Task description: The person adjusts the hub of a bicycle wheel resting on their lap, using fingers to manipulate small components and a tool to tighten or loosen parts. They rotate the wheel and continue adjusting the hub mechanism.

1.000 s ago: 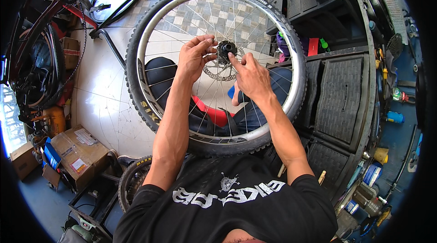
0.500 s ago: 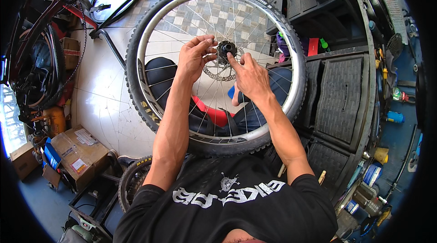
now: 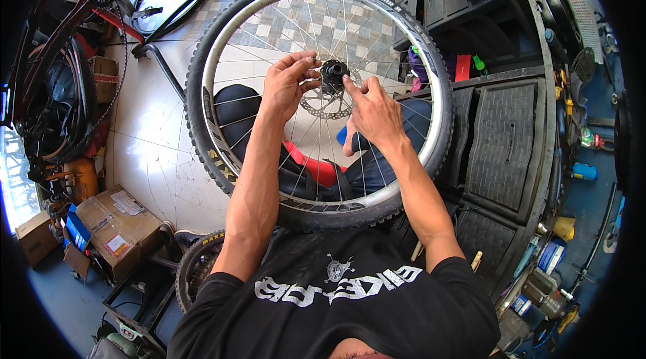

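A bicycle wheel (image 3: 195, 100) with a knobby black tyre and silver rim lies across my lap. At its centre is the black hub (image 3: 334, 70), with a perforated disc rotor (image 3: 321, 110) showing below it. My left hand (image 3: 284, 85) is just left of the hub, thumb and forefinger pinched together; a tiny dark thing seems to be between them, too small to name. My right hand (image 3: 377, 115) reaches in from the right with its forefinger stretched to the hub's right edge. Its other fingers are partly curled, and it holds nothing visible.
Black woven-front drawers (image 3: 501, 147) stand close on the right, beside a cluttered tool bench (image 3: 545, 285). A red bicycle frame (image 3: 74, 6) is at upper left. Cardboard boxes (image 3: 111, 224) sit at lower left, near another tyre (image 3: 192, 271) by my left elbow.
My right forefinger has shifted slightly up and right along the hub, from its lower front to its right edge. My left hand stays in place.
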### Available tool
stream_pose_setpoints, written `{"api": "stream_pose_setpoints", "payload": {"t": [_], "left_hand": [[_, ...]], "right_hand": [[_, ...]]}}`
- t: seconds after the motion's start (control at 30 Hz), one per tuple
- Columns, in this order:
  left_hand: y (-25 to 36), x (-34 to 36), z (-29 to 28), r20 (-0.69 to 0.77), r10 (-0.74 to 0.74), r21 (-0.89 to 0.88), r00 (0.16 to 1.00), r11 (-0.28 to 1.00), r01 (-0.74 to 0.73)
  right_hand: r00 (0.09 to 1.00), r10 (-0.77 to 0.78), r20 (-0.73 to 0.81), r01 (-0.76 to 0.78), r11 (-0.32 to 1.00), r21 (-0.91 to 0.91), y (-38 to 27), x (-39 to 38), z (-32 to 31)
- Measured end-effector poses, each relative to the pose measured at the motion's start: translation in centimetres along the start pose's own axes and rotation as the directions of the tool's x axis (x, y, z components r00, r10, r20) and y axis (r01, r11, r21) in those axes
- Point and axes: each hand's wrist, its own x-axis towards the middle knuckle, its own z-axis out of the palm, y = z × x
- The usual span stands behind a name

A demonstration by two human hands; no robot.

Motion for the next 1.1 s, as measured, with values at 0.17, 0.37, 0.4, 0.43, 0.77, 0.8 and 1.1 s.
{"api": "stream_pose_setpoints", "payload": {"t": [0.17, 0.37, 0.4, 0.43, 0.77, 0.8, 1.1], "left_hand": [[0.03, -0.03, 0.02, -0.001, -0.003, 0.008, 1.000, 1.000, 0.003], [0.04, 0.00, -0.01, 0.008, 0.004, -0.002, 1.000, 1.000, -0.004], [0.05, -0.03, -0.02, 0.009, 0.005, -0.004, 1.000, 1.000, -0.005], [0.06, -0.05, -0.01, 0.006, 0.004, -0.005, 1.000, 1.000, -0.004], [0.05, -0.05, 0.01, 0.003, 0.004, -0.005, 1.000, 1.000, -0.004], [0.04, -0.06, 0.01, 0.003, 0.003, -0.005, 1.000, 1.000, -0.003], [0.00, -0.06, -0.04, -0.007, -0.001, 0.006, 1.000, 1.000, 0.001]], "right_hand": [[1.000, -0.011, 0.004, 0.011, 1.000, -0.008, 0.03, 0.15, 0.09], [1.000, -0.004, 0.027, 0.004, 1.000, 0.001, -0.07, 0.31, 0.11], [1.000, -0.002, 0.030, 0.002, 1.000, 0.000, -0.08, 0.34, 0.11], [0.999, 0.001, 0.035, -0.001, 1.000, -0.005, -0.08, 0.36, 0.12], [1.000, 0.001, 0.028, -0.001, 1.000, -0.003, -0.14, 0.31, 0.14], [1.000, 0.002, 0.029, -0.002, 1.000, -0.004, -0.15, 0.31, 0.14], [0.999, 0.023, 0.032, -0.023, 1.000, 0.020, -0.02, 0.09, 0.13]]}}
